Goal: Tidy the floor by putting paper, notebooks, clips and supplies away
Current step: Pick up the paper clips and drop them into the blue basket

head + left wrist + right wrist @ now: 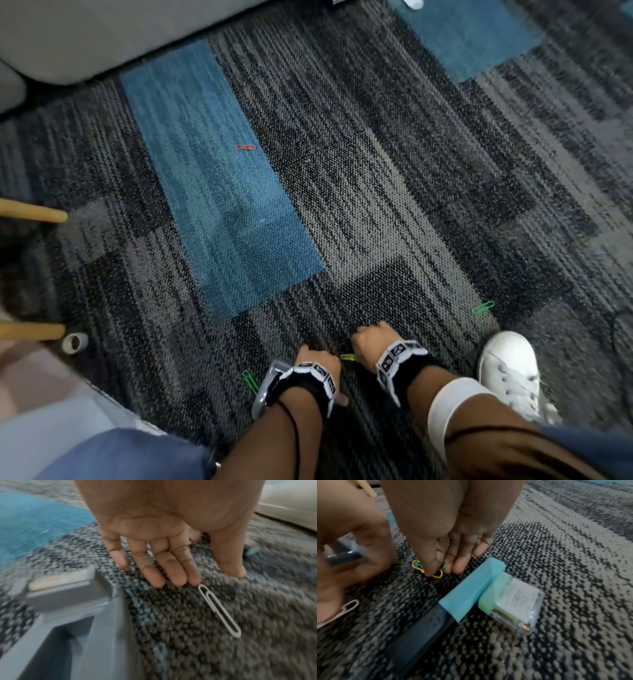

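Both hands are low over the carpet at the bottom of the head view. My right hand pinches a yellow paper clip and a green paper clip between thumb and fingers, right at the carpet. My left hand has straight fingers whose tips touch the carpet beside a white paper clip. More clips lie loose: a green one left of my left wrist, another green one at the right, and a red one on the blue carpet patch.
A grey plastic container sits by my left wrist. A dark item with a blue cap and a small clear box with a green base lie under my right hand. A tape roll, wooden chair legs and a white shoe stand around.
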Motion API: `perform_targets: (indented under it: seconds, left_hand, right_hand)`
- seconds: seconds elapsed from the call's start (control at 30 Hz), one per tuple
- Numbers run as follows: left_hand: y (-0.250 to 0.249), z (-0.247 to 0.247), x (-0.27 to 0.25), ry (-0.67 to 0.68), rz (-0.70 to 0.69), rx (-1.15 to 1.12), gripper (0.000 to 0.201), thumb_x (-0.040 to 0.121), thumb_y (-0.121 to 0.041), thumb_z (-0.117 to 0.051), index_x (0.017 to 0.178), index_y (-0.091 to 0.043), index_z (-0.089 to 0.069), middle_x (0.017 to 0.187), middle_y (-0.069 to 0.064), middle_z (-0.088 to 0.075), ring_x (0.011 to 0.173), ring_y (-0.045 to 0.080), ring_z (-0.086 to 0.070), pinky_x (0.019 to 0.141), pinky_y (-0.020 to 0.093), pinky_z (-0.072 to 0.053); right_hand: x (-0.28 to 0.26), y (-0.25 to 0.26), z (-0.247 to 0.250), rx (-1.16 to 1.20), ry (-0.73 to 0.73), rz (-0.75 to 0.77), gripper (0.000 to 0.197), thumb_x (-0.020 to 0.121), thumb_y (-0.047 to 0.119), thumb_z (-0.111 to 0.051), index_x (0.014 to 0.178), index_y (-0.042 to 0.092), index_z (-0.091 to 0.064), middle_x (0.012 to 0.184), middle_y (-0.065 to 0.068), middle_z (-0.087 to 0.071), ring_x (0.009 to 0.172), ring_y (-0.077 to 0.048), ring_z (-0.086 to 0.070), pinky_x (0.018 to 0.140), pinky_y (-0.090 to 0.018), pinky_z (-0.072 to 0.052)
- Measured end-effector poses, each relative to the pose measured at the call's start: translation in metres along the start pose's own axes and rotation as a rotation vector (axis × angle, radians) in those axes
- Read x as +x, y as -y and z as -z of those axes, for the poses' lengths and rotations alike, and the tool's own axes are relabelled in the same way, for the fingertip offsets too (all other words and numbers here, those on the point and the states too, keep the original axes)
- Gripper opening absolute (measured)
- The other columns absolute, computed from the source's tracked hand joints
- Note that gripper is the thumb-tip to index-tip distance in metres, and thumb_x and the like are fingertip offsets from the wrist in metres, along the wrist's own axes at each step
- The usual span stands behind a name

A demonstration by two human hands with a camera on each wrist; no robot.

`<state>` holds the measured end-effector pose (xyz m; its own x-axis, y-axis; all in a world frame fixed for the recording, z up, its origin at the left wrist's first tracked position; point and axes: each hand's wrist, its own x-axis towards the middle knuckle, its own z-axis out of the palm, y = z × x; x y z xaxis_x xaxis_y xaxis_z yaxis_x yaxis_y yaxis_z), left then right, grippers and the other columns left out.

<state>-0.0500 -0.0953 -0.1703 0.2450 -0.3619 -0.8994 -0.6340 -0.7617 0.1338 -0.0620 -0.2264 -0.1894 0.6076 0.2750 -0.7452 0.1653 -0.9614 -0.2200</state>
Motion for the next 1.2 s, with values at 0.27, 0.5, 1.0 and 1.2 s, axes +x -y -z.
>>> perform_targets:
  seconds: [0.27,0.5,1.0,1.2]
  left_hand:
    - [-0.018,0.007,-0.004,0.037,-0.028,0.119,0.033,0.091,-0.037,-0.056,0.112,-0.012,-0.059,0.118,0.009,-0.062,0.111,0.027,-0.057,0.1,0.041,-0.033]
    - [-0.023,0.0,-0.004,0.05,0.056,0.017,0.031,0.098,-0.018,-0.044,0.123,-0.007,-0.058,0.13,0.01,-0.058,0.12,0.027,-0.054,0.098,0.041,-0.041]
    - [-0.032,0.061,0.045,-0.299,0.108,-0.203,0.03,0.09,-0.027,-0.046,0.114,-0.012,-0.055,0.121,0.01,-0.059,0.114,0.03,-0.056,0.09,0.039,-0.048]
    - [-0.034,0.088,0.068,-0.393,0.095,-0.215,0.027,0.09,-0.031,-0.046,0.107,-0.013,-0.055,0.116,0.009,-0.06,0.11,0.029,-0.057,0.087,0.038,-0.048]
  right_hand:
    - [-0.015,-0.012,0.019,0.191,-0.117,-0.126,0.022,0.091,0.017,-0.044,0.106,0.01,-0.057,0.108,-0.015,-0.067,0.103,-0.035,-0.06,0.088,-0.037,-0.045]
    - [-0.016,-0.014,0.002,0.432,-0.186,-0.152,0.013,0.085,0.018,-0.051,0.095,0.014,-0.058,0.095,-0.011,-0.069,0.093,-0.033,-0.063,0.083,-0.038,-0.05]
    - [-0.034,-0.132,-0.002,0.777,-0.592,-0.857,0.029,0.093,0.01,-0.047,0.117,0.008,-0.063,0.128,-0.018,-0.048,0.106,-0.036,-0.058,0.09,-0.036,-0.045]
    - [-0.041,-0.164,-0.02,0.95,-0.54,-1.149,0.033,0.092,0.006,-0.046,0.119,0.009,-0.063,0.146,-0.018,-0.034,0.121,-0.034,-0.05,0.099,-0.035,-0.041]
